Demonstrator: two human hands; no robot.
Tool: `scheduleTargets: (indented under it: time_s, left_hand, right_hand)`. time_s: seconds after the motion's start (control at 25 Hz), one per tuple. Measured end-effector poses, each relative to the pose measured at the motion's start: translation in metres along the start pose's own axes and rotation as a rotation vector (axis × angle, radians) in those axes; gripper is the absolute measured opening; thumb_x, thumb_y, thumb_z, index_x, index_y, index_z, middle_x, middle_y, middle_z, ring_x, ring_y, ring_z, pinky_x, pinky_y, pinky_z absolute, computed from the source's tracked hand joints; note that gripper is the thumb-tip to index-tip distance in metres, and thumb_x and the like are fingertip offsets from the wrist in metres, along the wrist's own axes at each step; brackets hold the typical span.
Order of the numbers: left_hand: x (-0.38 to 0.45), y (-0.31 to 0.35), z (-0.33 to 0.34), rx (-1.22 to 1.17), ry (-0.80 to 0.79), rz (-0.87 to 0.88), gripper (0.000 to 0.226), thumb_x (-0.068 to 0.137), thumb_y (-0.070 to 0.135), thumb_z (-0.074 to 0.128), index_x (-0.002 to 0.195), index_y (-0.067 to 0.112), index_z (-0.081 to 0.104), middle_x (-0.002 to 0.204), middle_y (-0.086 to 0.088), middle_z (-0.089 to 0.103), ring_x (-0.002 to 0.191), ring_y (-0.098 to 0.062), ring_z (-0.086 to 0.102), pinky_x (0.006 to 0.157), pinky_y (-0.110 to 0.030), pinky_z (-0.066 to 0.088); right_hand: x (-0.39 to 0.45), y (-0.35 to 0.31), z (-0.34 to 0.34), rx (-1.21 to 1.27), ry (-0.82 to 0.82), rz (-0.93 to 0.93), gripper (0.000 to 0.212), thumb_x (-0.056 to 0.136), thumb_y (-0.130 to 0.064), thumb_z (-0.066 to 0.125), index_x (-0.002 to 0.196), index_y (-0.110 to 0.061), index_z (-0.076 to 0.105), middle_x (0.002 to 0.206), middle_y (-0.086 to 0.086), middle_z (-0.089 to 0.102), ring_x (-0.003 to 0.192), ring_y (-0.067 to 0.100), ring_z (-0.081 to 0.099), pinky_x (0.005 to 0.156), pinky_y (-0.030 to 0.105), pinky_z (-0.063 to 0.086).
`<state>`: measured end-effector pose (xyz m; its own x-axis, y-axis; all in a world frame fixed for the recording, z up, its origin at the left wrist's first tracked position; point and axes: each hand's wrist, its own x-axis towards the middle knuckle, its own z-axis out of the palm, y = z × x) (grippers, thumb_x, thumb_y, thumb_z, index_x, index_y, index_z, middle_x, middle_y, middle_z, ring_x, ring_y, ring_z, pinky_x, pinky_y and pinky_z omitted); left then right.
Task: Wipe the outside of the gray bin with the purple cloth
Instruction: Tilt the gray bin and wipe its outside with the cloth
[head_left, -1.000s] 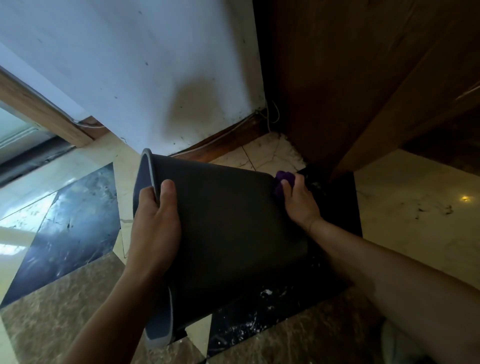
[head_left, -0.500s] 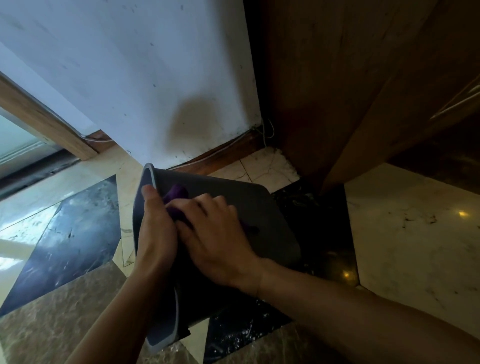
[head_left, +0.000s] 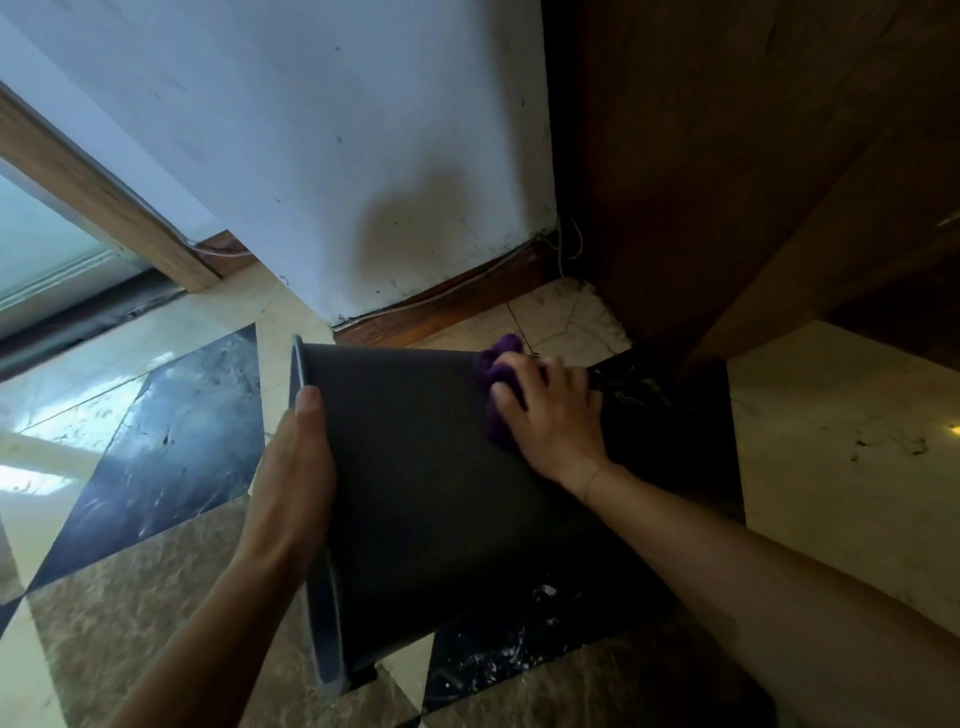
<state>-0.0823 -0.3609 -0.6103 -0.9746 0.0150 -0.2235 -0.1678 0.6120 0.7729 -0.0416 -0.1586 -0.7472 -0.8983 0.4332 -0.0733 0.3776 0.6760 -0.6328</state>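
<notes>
The gray bin (head_left: 415, 467) lies tipped on its side on the floor, its open rim to the left and its base to the right. My left hand (head_left: 293, 483) grips the rim, thumb on the outer wall. My right hand (head_left: 550, 415) presses the bunched purple cloth (head_left: 496, 374) against the bin's outer wall near the base end. Most of the cloth is hidden under my fingers.
A white wall (head_left: 311, 156) with a wooden skirting board (head_left: 441, 306) rises just behind the bin. Dark wooden furniture (head_left: 727, 182) stands to the right, close to the bin's base. The floor (head_left: 156, 415) is glossy marble tile in black, cream and brown.
My right hand has slid the cloth along the bin's wall from the rim, next to my left hand, back to the base end. My left hand keeps its grip on the rim.
</notes>
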Motion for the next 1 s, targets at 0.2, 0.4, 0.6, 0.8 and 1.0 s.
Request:
scheduleTargets:
  time_s: [0.2,0.4,0.6,0.8,1.0]
  left_hand:
    - [0.057,0.039,0.004,-0.036,-0.002,-0.048,0.046,0.094,0.056,0.040,0.099,0.014,0.058,0.099,-0.012,0.063,0.082,-0.026,0.062,0.058,-0.033,0.048]
    - [0.119,0.062,0.017,0.059,-0.012,-0.279,0.051,0.093,0.045,0.052,0.127,0.006,0.053,0.123,-0.014,0.057,0.109,-0.031,0.054,0.085,-0.037,0.038]
    - [0.112,0.050,0.019,0.318,0.193,-0.065,0.039,0.099,0.024,0.039,0.109,-0.005,0.062,0.113,-0.024,0.062,0.104,-0.039,0.057,0.083,-0.039,0.042]
    - [0.070,0.047,-0.002,0.246,0.247,0.277,0.030,0.094,0.029,0.043,0.089,0.007,0.063,0.085,-0.011,0.063,0.080,-0.026,0.057,0.074,-0.041,0.048]
    - [0.014,0.031,-0.028,0.080,0.118,0.502,0.016,0.084,0.022,0.041,0.069,0.021,0.046,0.065,-0.005,0.047,0.055,0.000,0.044,0.050,-0.014,0.033]
  right_hand:
    - [0.009,0.041,-0.001,0.040,0.034,0.140,0.039,0.096,-0.062,0.024,0.132,-0.046,0.027,0.137,0.011,0.043,0.120,0.033,0.043,0.093,0.049,0.038]
    - [0.001,0.034,0.008,0.040,0.100,0.111,0.043,0.094,-0.063,0.022,0.132,-0.043,0.029,0.132,0.010,0.046,0.115,0.031,0.048,0.087,0.045,0.044]
    - [-0.010,0.053,0.014,0.491,0.041,0.440,0.045,0.101,-0.054,0.033,0.141,-0.034,0.032,0.140,0.010,0.047,0.118,0.027,0.052,0.089,0.042,0.046]
    - [-0.006,0.043,-0.011,0.764,0.152,0.503,0.039,0.104,-0.049,0.034,0.137,-0.029,0.038,0.113,0.000,0.051,0.098,0.017,0.049,0.084,0.036,0.036]
    - [-0.009,0.031,-0.038,0.810,0.169,0.381,0.034,0.102,-0.051,0.037,0.129,-0.033,0.042,0.098,-0.016,0.049,0.091,0.013,0.053,0.077,0.032,0.040]
